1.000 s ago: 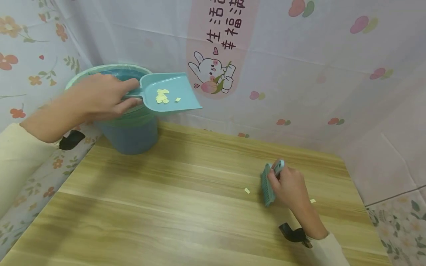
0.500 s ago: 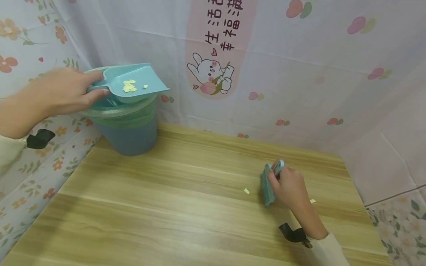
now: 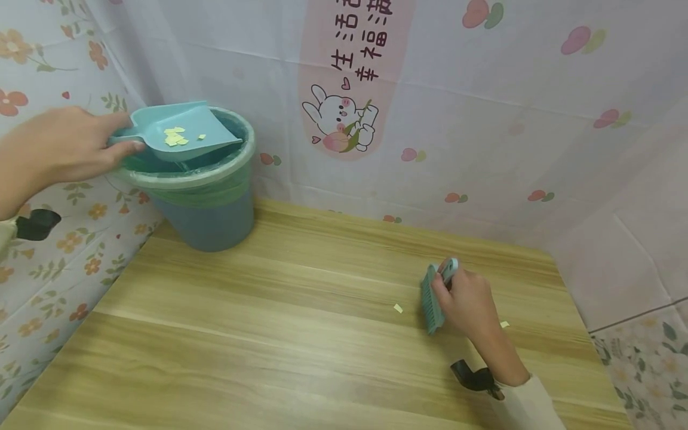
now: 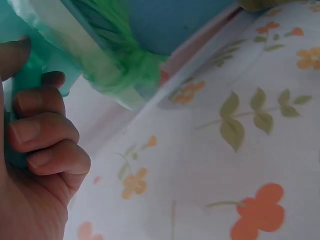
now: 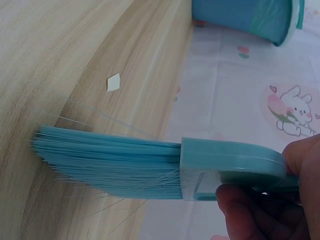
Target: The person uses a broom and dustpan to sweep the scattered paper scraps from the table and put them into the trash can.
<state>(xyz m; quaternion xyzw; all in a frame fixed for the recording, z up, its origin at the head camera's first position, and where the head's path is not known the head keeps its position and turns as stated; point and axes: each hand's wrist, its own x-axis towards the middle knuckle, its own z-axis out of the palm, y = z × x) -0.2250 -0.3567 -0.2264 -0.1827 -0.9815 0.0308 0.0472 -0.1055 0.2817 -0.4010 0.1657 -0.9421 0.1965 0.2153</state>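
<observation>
My left hand (image 3: 70, 143) grips the handle of a light blue dustpan (image 3: 201, 122) and holds it above the mouth of a blue bin (image 3: 212, 221). Several yellow paper scraps (image 3: 174, 137) lie on the pan, which looks roughly level. In the left wrist view, curled fingers (image 4: 45, 125) wrap the handle beside the green bin liner (image 4: 115, 60). My right hand (image 3: 470, 304) holds a teal hand brush (image 3: 432, 298) at the right of the table, its bristles (image 5: 110, 162) touching the wood. One scrap (image 3: 398, 308) lies left of the brush, another (image 3: 504, 324) right of my hand.
The bin stands at the back left corner of the wooden table (image 3: 301, 334). A printed white cloth (image 3: 484, 143) hangs behind the table, and a floral cloth (image 3: 70, 263) covers the left side.
My left hand has moved left with the dustpan, bringing it from the bin's right side to over its opening. The scraps remain on the pan. My right hand and the brush have stayed still.
</observation>
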